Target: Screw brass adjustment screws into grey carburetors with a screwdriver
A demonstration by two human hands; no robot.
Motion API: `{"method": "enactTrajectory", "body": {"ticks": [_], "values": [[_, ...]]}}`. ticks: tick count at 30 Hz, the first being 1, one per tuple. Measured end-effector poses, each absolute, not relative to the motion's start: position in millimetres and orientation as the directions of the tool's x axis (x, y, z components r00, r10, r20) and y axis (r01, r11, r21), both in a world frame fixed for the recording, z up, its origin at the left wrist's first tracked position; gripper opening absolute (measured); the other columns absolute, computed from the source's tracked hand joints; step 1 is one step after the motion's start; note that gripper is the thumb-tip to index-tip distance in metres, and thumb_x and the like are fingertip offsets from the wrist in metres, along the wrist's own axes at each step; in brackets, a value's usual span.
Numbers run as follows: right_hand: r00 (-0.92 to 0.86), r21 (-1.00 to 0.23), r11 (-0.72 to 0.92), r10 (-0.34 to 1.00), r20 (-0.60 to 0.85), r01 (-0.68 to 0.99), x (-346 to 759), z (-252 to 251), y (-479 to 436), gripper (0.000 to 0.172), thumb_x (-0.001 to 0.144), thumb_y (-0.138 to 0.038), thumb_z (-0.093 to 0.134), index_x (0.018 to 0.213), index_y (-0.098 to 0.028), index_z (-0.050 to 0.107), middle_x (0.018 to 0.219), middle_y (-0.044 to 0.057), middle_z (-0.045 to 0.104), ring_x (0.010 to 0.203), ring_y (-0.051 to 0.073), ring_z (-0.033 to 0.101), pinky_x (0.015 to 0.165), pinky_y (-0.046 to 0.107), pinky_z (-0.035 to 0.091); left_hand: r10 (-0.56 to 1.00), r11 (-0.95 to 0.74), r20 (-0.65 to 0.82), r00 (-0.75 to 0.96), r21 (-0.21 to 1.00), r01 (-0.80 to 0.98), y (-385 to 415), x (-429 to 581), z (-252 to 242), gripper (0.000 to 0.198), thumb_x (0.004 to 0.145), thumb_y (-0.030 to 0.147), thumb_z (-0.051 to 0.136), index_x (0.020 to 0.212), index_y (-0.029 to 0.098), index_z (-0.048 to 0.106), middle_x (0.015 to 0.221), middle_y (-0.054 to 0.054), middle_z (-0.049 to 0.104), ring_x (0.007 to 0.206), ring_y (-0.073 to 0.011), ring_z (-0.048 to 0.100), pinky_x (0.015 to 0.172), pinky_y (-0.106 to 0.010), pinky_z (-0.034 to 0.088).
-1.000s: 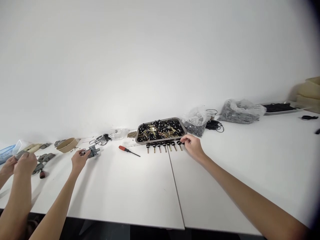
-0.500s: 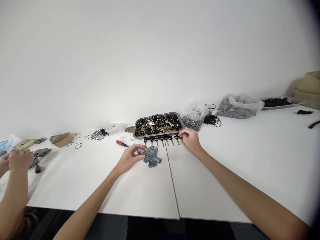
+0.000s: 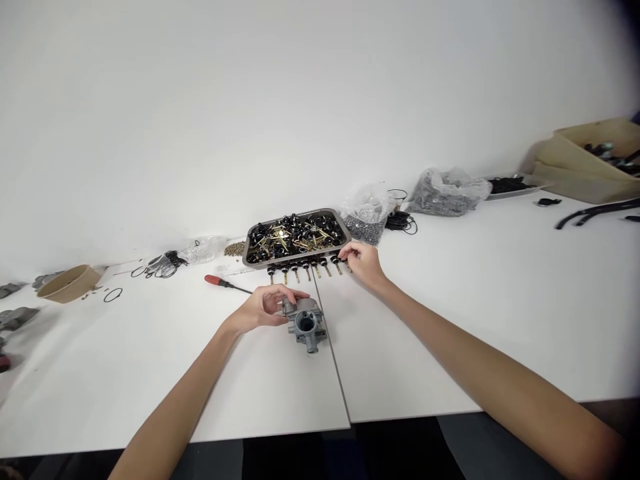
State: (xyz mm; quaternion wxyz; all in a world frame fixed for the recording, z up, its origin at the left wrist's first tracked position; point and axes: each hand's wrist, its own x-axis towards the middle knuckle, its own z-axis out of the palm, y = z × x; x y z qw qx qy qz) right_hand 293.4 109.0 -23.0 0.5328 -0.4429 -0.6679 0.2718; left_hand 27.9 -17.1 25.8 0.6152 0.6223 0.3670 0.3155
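Note:
My left hand (image 3: 263,308) grips a grey metal carburetor body (image 3: 306,325) by its upper left end, with its round bore facing me. My right hand (image 3: 361,261) has its fingers pinched at the right end of a row of black-topped brass parts (image 3: 309,268); whatever is between the fingertips is too small to make out. This row lies along the front edge of a metal tray (image 3: 246,257), which is heaped with similar black and brass parts. A screwdriver with a red handle (image 3: 214,280) lies left of the tray, its shaft pointing toward my left hand.
Bags of small dark parts (image 3: 367,217) and grey parts (image 3: 443,193) stand behind to the right, near beige bins (image 3: 570,167) and black hoses (image 3: 595,212). Leftward are brass bits (image 3: 235,249), black rings (image 3: 167,263), a cardboard ring (image 3: 70,283) and metal castings (image 3: 17,319).
The view has turned rightward, and the other person's hands have left it. The carburetor body has been rotated in my left hand, its bore now toward me. My right hand remains at the row's end.

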Motion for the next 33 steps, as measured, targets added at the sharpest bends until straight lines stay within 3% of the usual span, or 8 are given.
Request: {"method": "enactTrajectory", "body": {"ticks": [3, 7, 10, 13, 16, 19, 26, 33], "values": [[-0.042, -0.839, 0.454, 0.885, 0.464, 0.300, 292, -24, 108, 0.029, 0.060, -0.012, 0.038, 0.063, -0.017, 0.066, 0.070, 0.004, 0.067, 0.069, 0.017, 0.059, 0.065, 0.027, 0.044, 0.803, 0.062, -0.088, 0.589, 0.996, 0.065, -20, 18, 27, 0.030, 0.070, 0.016, 0.078, 0.096, 0.016, 0.062, 0.133, -0.018, 0.058, 0.118, -0.0240, 0.060, 0.089, -0.030, 0.049], [-0.045, -0.841, 0.451, 0.887, 0.459, 0.299, 290, -26, 107, 0.029, 0.058, -0.013, 0.038, 0.062, -0.016, 0.066, 0.069, 0.005, 0.066, 0.069, 0.017, 0.059, 0.065, 0.028, 0.043, 0.771, 0.009, -0.073, 0.633, 0.995, 0.104, -20, 6, 34, 0.037, 0.070, 0.015, 0.077, 0.105, 0.017, 0.064, 0.136, -0.016, 0.057, 0.129, -0.0249, 0.053, 0.107, -0.036, 0.043], [-0.041, -0.840, 0.448, 0.888, 0.458, 0.305, 288, -27, 106, 0.029, 0.057, -0.014, 0.038, 0.063, -0.016, 0.066, 0.069, 0.005, 0.066, 0.069, 0.017, 0.059, 0.066, 0.029, 0.043, 0.821, -0.045, 0.004, 0.571, 0.997, 0.058, -17, -10, 38, 0.039, 0.073, 0.021, 0.074, 0.110, 0.017, 0.063, 0.132, -0.016, 0.059, 0.126, -0.0267, 0.055, 0.109, -0.043, 0.044], [-0.041, -0.840, 0.443, 0.890, 0.454, 0.312, 288, -27, 106, 0.028, 0.058, -0.015, 0.038, 0.063, -0.016, 0.066, 0.069, 0.005, 0.066, 0.070, 0.018, 0.059, 0.066, 0.029, 0.044, 0.935, -0.138, 0.096, 0.340, 0.985, 0.103, -9, -42, 38, 0.033, 0.078, 0.026, 0.066, 0.109, 0.015, 0.062, 0.121, -0.016, 0.065, 0.110, -0.0263, 0.064, 0.098, -0.045, 0.051], [-0.036, -0.843, 0.436, 0.893, 0.449, 0.315, 286, -26, 105, 0.027, 0.058, -0.016, 0.039, 0.063, -0.016, 0.066, 0.068, 0.005, 0.066, 0.069, 0.018, 0.059, 0.066, 0.029, 0.044, 0.977, -0.131, 0.195, -0.088, 0.870, 0.475, 0, -81, 32, 0.026, 0.074, 0.022, 0.055, 0.098, 0.015, 0.063, 0.107, -0.012, 0.069, 0.099, -0.0230, 0.065, 0.087, -0.039, 0.054], [-0.030, -0.846, 0.432, 0.895, 0.445, 0.313, 285, -26, 104, 0.028, 0.057, -0.016, 0.038, 0.062, -0.016, 0.066, 0.067, 0.005, 0.066, 0.068, 0.018, 0.059, 0.066, 0.029, 0.044, 0.906, -0.009, 0.276, -0.322, 0.772, 0.636, 6, -114, 19, 0.028, 0.063, 0.015, 0.050, 0.087, 0.016, 0.064, 0.102, -0.011, 0.065, 0.101, -0.0246, 0.058, 0.090, -0.041, 0.048], [-0.029, -0.845, 0.434, 0.893, 0.449, 0.313, 284, -26, 103, 0.028, 0.057, -0.016, 0.038, 0.062, -0.016, 0.066, 0.065, 0.004, 0.065, 0.067, 0.017, 0.059, 0.065, 0.028, 0.043, 0.891, 0.107, 0.292, -0.347, 0.609, 0.786, 7, -130, -5, 0.043, 0.042, 0.004, 0.053, 0.079, 0.021, 0.068, 0.099, -0.010, 0.054, 0.114, -0.0343, 0.039, 0.104, -0.053, 0.028], [-0.037, -0.844, 0.433, 0.895, 0.445, 0.317, 285, -26, 102, 0.028, 0.057, -0.016, 0.038, 0.062, -0.016, 0.066, 0.066, 0.005, 0.065, 0.067, 0.018, 0.059, 0.066, 0.029, 0.044, 0.897, 0.100, 0.256, -0.359, 0.676, 0.730, 10, -129, -10, 0.015, 0.043, 0.008, 0.049, 0.052, 0.018, 0.054, 0.075, -0.008, 0.053, 0.091, -0.0258, 0.045, 0.096, -0.047, 0.033]]}}
